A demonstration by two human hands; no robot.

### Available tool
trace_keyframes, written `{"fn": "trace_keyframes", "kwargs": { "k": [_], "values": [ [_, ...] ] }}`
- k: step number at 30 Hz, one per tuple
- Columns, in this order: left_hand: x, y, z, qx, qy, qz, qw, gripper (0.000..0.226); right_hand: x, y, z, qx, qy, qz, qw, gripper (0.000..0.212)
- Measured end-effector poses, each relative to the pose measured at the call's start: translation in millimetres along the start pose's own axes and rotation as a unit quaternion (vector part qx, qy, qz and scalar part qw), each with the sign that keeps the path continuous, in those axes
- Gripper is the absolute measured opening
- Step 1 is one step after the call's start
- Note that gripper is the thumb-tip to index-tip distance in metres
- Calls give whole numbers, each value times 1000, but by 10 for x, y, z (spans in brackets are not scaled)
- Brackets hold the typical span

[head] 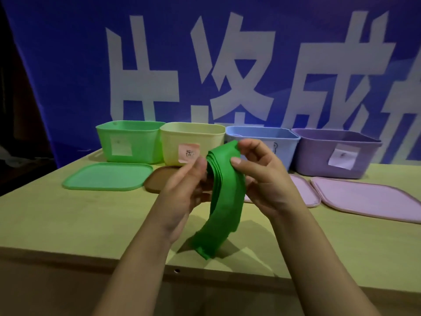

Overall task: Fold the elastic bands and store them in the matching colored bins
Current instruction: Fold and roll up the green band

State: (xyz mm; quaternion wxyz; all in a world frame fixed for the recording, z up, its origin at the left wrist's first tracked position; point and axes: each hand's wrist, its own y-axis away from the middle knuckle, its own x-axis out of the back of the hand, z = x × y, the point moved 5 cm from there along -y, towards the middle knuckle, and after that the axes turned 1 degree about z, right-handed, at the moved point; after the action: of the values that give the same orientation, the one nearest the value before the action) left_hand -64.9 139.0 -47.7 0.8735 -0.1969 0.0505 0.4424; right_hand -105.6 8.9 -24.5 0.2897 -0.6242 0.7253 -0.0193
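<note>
- I have the green band in both hands over the middle of the desk, partly gathered into layers at the top, with a loose tail hanging toward 6 o'clock and almost reaching the desk.
- My left hand has its fingers curled round the stacked folds from the 9 o'clock side; my right hand pinches the top fold between thumb and fingertips from the 3 o'clock side.
- The folding looks about half done to me: the hanging tail is yet to be taken in.
- The green bin sits at about 10 o'clock from my hands, open, its green lid lying flat in front of it. That is where this band should go.
- The yellow bin, blue bin and purple bin stand in a row toward 2 o'clock, all uncovered; I cannot tell what is inside any of them.
- No other bands are visible on the desk, so I cannot judge how many remain.
</note>
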Motion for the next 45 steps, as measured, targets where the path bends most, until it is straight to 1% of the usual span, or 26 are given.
{"fn": "trace_keyframes", "kwargs": {
  "k": [3,6,10,12,13,15,16,18,20,23,26,28,30,33,35,38,42,44,45],
  "values": [
    [-91,-81,41,-20,16,27,999,43,151,157,40,25,53,-7,998,30],
    [-151,-126,44,-49,2,34,998,32,264,247,106,36,102,-1,994,28],
    [-200,-144,3,-70,2,33,997,21,305,325,126,33,136,4,990,31],
    [-219,-128,-12,-84,-19,25,996,22,322,335,116,31,146,12,989,27],
    [-226,-110,-24,-91,-29,18,995,23,320,337,101,26,148,19,988,28],
    [-257,-61,-56,-108,-53,-16,993,26,306,333,54,20,136,42,990,42],
    [-285,-36,-81,-113,-66,-41,991,26,317,323,25,26,122,66,990,42],
    [-333,3,-156,-101,-90,-81,987,26,330,310,-47,56,90,114,988,33],
    [-348,16,-218,-83,-107,-96,986,26,305,315,-111,92,80,139,983,31],
    [-303,-1,-208,-71,-111,-79,988,23,249,388,-161,131,129,139,973,27],
    [-241,-10,-111,-98,-90,-48,990,20,200,475,-164,153,194,126,961,22],
    [-234,16,-63,-118,-82,-34,989,13,182,511,-155,162,216,132,954,22],
    [-242,49,-48,-120,-64,-26,990,8,173,536,-150,169,231,142,948,22],
    [-249,82,-35,-124,-62,-11,990,14,162,561,-144,170,226,147,948,24],
    [-229,88,-34,-120,-49,12,991,11,174,573,-122,164,205,150,953,25],
    [-203,89,-42,-112,-33,37,992,17,210,581,-83,154,183,167,957,23],
    [-207,93,-45,-91,-29,18,995,11,239,605,-57,166,183,207,947,14],
    [-216,100,-42,-77,-15,9,997,15,239,619,-52,171,168,212,947,13],
    [-216,101,-41,-71,-7,10,997,13,236,623,-51,169,156,207,951,12]
  ]
}}
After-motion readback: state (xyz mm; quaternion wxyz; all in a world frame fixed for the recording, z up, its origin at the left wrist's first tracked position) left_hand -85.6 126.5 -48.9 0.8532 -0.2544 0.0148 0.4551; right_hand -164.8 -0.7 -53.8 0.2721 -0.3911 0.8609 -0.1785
